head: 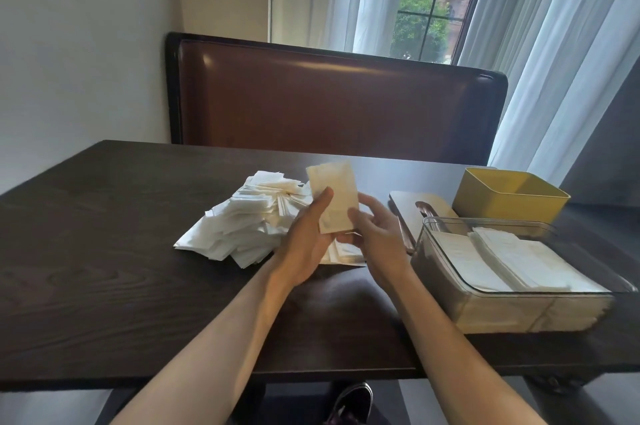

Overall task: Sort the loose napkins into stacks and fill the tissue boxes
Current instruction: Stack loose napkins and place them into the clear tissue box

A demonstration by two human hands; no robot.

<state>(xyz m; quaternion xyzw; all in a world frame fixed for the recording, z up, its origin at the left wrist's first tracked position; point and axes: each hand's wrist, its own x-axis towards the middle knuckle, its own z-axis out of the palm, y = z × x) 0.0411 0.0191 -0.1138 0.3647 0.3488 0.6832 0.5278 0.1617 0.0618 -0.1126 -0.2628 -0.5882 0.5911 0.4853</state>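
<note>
A folded white napkin (334,194) stands upright above the table, held between both hands. My left hand (304,241) grips its left edge with the thumb up along the front. My right hand (375,234) pinches its lower right edge. A loose heap of white napkins (249,220) lies on the dark table just left of my hands. A clear tissue box (429,251) at the right holds two neat stacks of napkins (512,262). A yellow box (509,194) stands open behind it.
A flat lid with an oval slot (412,208) lies between the yellow box and my hands. The dark wooden table (104,251) runs to a near edge. A brown padded bench back (329,102) stands behind it, with a curtained window beyond.
</note>
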